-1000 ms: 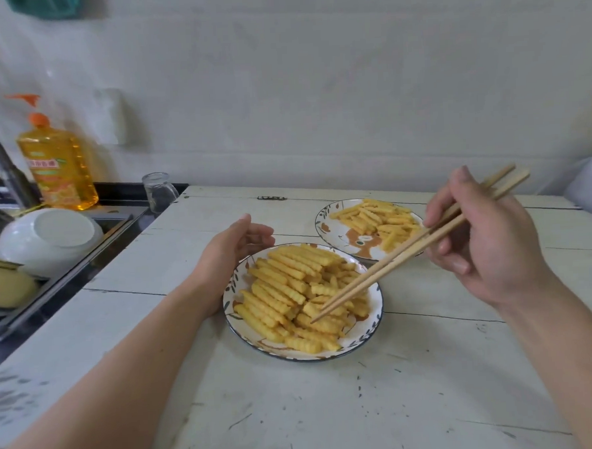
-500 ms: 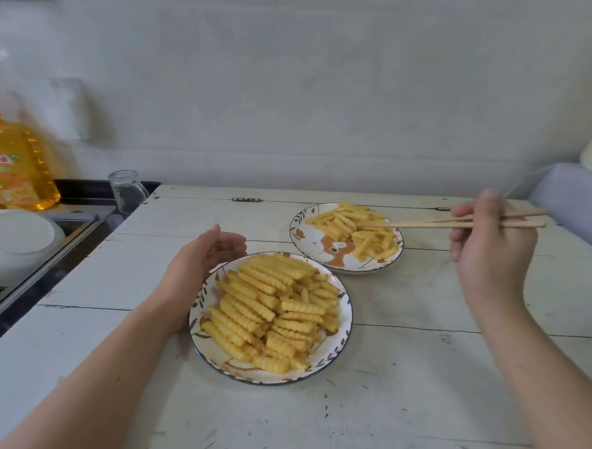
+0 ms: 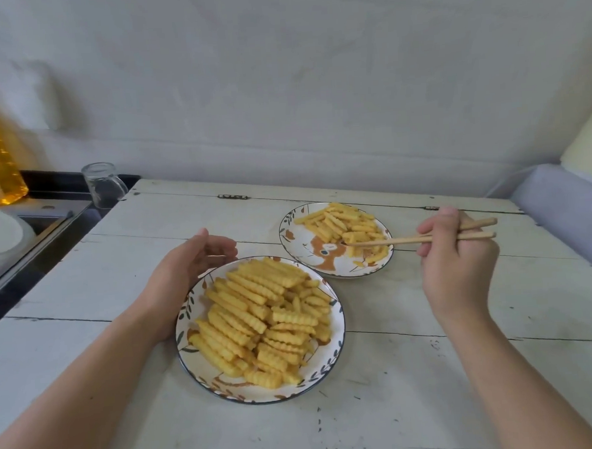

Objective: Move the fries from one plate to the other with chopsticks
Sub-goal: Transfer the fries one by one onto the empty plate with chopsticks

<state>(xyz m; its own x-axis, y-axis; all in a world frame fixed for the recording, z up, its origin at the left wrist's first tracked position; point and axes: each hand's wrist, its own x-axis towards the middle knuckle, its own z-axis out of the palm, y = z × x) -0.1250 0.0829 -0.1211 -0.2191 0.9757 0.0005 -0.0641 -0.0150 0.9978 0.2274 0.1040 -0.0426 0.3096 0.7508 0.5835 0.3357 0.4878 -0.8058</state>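
Fingers (image 3: 435, 232) of the right hand (image 3: 458, 264) pinch chopsticks (image 3: 408, 240) over the plate (image 3: 294, 224) at one o'clock, while the left hand (image 3: 184, 274), fingers relaxed, cups the near plate (image 3: 262, 396).

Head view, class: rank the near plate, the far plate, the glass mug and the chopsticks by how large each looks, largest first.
1. near plate
2. far plate, though it may look smaller only because it lies farther away
3. chopsticks, long but thin
4. glass mug, also farther away, so its rank against the chopsticks is unsure

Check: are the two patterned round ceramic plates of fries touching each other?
Apart. The head view shows a strip of bare white wooden table between the near plate and the far plate.
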